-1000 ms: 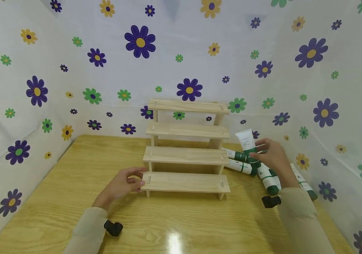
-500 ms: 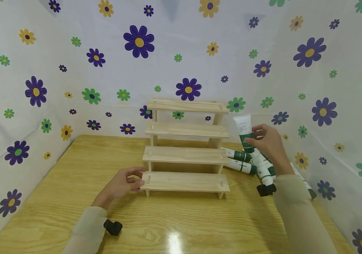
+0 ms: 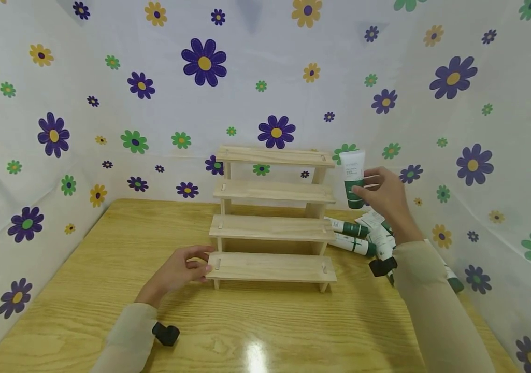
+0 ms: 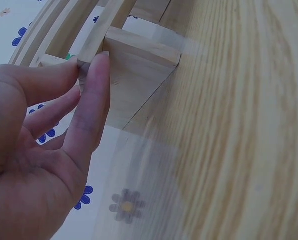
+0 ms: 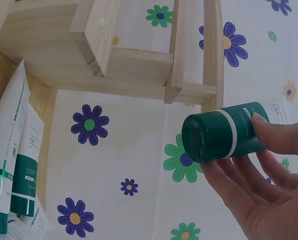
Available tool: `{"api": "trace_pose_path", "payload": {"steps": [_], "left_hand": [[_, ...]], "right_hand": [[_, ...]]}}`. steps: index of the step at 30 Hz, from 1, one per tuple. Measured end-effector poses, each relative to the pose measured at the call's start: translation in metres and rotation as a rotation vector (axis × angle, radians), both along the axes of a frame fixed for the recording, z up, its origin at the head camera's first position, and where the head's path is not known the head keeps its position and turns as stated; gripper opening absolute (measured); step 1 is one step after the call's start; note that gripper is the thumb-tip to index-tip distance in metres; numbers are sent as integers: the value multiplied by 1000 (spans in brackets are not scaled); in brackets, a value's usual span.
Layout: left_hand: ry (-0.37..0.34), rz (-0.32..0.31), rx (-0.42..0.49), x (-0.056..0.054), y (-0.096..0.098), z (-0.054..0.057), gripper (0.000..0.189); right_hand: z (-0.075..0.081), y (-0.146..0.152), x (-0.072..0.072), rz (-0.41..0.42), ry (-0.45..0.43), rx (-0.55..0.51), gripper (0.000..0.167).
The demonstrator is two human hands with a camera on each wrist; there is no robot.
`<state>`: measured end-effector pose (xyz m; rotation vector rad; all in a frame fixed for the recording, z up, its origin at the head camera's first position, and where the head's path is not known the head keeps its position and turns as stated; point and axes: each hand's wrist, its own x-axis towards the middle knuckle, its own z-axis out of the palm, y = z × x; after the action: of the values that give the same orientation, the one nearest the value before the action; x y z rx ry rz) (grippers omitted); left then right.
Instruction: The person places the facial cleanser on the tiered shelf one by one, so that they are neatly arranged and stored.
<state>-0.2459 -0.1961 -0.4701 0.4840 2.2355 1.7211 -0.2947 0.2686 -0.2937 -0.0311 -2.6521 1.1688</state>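
Note:
A white and green squeeze tube (image 3: 353,178) stands upright in the air, cap down, to the right of the top tiers of a wooden stepped shelf (image 3: 272,226). My right hand (image 3: 384,196) grips it between thumb and fingers around its green lower part. In the right wrist view, the green cap end (image 5: 208,136) points toward the shelf. My left hand (image 3: 176,272) pinches the left end of the lowest board. In the left wrist view, thumb and index finger of that hand (image 4: 49,135) close on the board's corner (image 4: 91,52).
Several similar tubes (image 3: 351,243) lie in a loose pile on the wooden table (image 3: 265,326), right of the shelf. Part of the pile is hidden behind my right forearm. A white flower-printed cloth (image 3: 246,98) hangs behind and at both sides.
My right hand has lifted the tube up from above the pile and slightly left, turning it more upright. The left hand keeps its pinch on the lowest board.

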Motion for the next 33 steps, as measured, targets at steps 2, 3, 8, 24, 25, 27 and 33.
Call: {"api": "trace_pose_path", "payload": {"steps": [2, 3, 8, 24, 25, 27, 33], "left_hand": [[0, -2, 1, 0, 0, 1, 55], [0, -3, 0, 1, 1, 1, 55], [-5, 2, -8, 2, 1, 2, 54], [-36, 23, -18, 2, 2, 3, 54], [-36, 22, -19, 2, 2, 2, 54], [-38, 22, -20, 2, 2, 2, 54], [-55, 31, -19, 1, 3, 2, 54]], "right_hand": [[2, -3, -2, -4, 9, -7, 56], [3, -5, -3, -5, 13, -10, 56], [7, -11, -6, -5, 39, -16, 55], [17, -28, -17, 15, 73, -64, 53], [17, -29, -18, 18, 77, -64, 53], [19, -30, -18, 26, 89, -65, 53], [22, -36, -21, 48, 110, -72, 51]]}}
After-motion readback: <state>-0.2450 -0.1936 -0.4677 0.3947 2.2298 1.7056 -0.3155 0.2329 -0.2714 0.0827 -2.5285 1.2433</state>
